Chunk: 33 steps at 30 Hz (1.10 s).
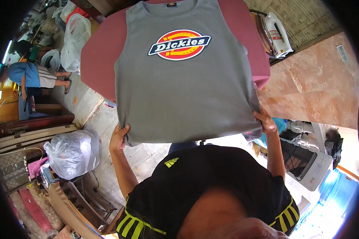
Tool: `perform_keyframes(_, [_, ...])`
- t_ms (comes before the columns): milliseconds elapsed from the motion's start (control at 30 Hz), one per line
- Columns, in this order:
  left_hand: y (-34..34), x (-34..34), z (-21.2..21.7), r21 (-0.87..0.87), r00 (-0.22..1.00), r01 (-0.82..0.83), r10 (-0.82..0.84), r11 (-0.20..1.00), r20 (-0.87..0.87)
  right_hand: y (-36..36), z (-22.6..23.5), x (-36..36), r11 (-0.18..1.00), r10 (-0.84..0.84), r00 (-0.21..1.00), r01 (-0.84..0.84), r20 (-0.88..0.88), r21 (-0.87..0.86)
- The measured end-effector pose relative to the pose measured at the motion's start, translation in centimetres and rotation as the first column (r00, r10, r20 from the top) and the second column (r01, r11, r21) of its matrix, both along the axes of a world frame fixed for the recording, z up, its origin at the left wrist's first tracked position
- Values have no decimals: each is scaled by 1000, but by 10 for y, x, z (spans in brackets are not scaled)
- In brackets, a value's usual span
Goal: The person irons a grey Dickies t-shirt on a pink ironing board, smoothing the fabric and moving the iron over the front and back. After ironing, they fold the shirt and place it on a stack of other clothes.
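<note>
A grey sleeveless shirt (pixel 187 87) with a red, yellow and blue printed badge on the chest lies spread over a dark red padded ironing board (pixel 103 44). My left hand (pixel 119 137) grips the shirt's lower left corner at the hem. My right hand (pixel 265 121) grips the lower right corner. Both arms reach up from my black top with yellow-green stripes (pixel 211 179). The hem hangs off the board's near edge.
A white clothes iron (pixel 277 34) rests at the board's far right. Clear plastic bags of clothes sit at left (pixel 71 153) and upper left (pixel 73 40). A person in a blue top (pixel 28 75) bends over at far left. A white machine (pixel 307 163) stands at right.
</note>
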<state>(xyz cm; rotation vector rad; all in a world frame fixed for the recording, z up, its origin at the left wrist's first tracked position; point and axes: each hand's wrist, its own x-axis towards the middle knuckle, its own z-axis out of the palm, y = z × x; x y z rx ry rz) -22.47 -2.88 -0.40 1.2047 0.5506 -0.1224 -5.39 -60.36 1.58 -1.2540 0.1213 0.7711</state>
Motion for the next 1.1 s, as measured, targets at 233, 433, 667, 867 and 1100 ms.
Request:
perform_keyframes(233, [38, 81, 16, 864, 982, -177, 33, 472, 184, -12, -4, 100, 567, 461, 723, 207, 515, -798])
perform_keyframes(433, [32, 194, 26, 919, 962, -224, -77, 324, 262, 58, 5, 207, 444, 484, 497, 570, 720, -691])
perform_keyframes(667, [61, 211, 26, 789, 988, -66, -71, 610, 137, 65, 8, 210, 459, 352, 672, 482, 651, -746])
perform_keyframes(867, [80, 233, 39, 805, 984, 159, -155, 572, -83, 46, 9, 232, 530, 356, 744, 338, 566, -778])
perform_keyframes(1100, [54, 407, 88, 978, 923, -198, -348, -59, 165, 144, 54, 348, 584, 421, 406, 564, 811, -585])
